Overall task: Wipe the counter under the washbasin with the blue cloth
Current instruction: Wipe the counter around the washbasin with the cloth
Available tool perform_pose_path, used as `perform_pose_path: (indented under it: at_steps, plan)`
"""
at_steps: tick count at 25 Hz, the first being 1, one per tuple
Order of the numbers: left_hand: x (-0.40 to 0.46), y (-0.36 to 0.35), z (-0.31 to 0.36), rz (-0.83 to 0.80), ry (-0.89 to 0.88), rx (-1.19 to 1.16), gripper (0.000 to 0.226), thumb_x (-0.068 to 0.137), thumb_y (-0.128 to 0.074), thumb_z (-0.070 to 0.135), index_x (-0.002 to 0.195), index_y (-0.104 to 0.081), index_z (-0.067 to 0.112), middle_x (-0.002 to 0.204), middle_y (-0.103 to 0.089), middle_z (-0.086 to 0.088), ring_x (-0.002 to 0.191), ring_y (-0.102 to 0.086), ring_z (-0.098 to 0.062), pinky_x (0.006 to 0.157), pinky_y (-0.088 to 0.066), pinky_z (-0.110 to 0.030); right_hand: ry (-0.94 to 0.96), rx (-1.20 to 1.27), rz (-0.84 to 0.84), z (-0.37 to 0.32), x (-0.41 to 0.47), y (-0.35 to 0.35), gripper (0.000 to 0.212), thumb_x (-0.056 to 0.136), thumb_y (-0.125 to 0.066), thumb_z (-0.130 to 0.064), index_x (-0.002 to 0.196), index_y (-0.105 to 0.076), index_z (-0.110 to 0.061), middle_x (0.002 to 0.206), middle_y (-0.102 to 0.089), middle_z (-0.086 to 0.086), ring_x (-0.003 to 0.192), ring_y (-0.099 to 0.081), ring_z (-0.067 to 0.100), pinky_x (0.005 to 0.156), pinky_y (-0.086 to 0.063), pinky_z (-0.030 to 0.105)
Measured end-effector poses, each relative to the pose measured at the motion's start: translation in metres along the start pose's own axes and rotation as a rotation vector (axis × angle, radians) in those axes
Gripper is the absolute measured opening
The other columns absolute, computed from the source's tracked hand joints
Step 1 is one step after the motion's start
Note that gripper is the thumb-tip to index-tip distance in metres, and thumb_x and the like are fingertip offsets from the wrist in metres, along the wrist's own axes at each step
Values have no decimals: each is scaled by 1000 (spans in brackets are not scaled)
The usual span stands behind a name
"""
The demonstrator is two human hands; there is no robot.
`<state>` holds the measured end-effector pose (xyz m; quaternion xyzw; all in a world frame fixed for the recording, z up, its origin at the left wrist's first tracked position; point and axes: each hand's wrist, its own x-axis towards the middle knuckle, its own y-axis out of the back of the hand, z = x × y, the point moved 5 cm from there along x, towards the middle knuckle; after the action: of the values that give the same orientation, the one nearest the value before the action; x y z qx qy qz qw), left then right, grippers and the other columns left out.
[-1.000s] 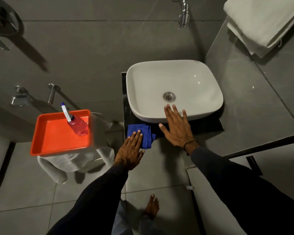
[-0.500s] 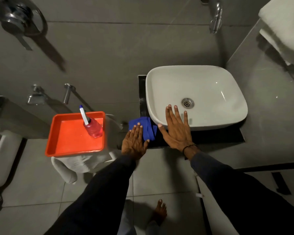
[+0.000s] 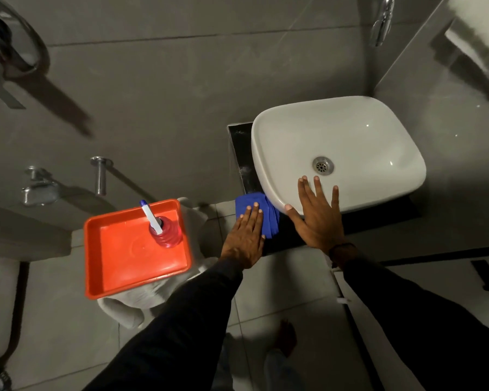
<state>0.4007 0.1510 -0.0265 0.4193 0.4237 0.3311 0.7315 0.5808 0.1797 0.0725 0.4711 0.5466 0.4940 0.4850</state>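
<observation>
With the left hand (image 3: 244, 239) pressing flat fingers on the blue cloth (image 3: 256, 213) at the worktop (image 3: 285, 238) front-left corner and the right hand (image 3: 318, 218) splayed, apparently gripping nothing, on the washbasin (image 3: 350, 131) rim, a hard outward stroke could push the cloth off the edge.

Both hands flat — left hand (image 3: 244, 238), right hand (image 3: 318, 218)

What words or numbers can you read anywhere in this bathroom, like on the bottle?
None can be read.
The pink bottle in the orange tray shows no label from above.
Its white and blue nozzle bears no legible writing.
The washbasin, the blue cloth under the left hand and the wall tiles show no text.
</observation>
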Motion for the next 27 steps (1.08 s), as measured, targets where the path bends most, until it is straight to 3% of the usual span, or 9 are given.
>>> perform_pose_path:
  at_steps: [3,7,15,21,27]
  plan:
    - [-8,-1,-11,8,-116,61,68,109,-20,37,163,10,9,173,13,-12,161,10,-29,132,3,-40,-23,-2,12,-2,-2,1,83,95,-12,-64,159,-23,-13,166,-27,5,156,-17,26,124,-7,61]
    - [-3,9,-28,-35,-241,118,66,109,-21,35,164,7,13,173,11,-8,162,7,-25,133,-1,-40,-57,-3,16,-2,-1,2,79,96,-19,-63,157,-28,-13,163,-33,6,155,-24,26,124,-13,61]
    - [46,50,-57,-21,-183,119,65,110,-25,32,164,4,11,174,7,-8,162,2,-26,132,-2,-37,-75,-15,5,1,1,-5,78,97,-20,-63,158,-24,-14,164,-31,5,155,-23,26,124,-14,60]
    - [16,31,-45,-43,-285,45,64,110,-25,37,165,-2,14,174,1,-5,162,-2,-24,133,-6,-37,-87,21,6,1,-1,-7,80,97,-12,-66,160,-18,-16,167,-23,3,157,-15,24,125,-11,59]
    - [66,53,-65,-24,-186,51,65,110,-23,33,164,5,10,174,8,-9,162,4,-26,132,0,-37,-80,19,-8,2,-1,-11,82,98,-11,-67,161,-11,-14,168,-17,3,157,-10,24,125,-11,60]
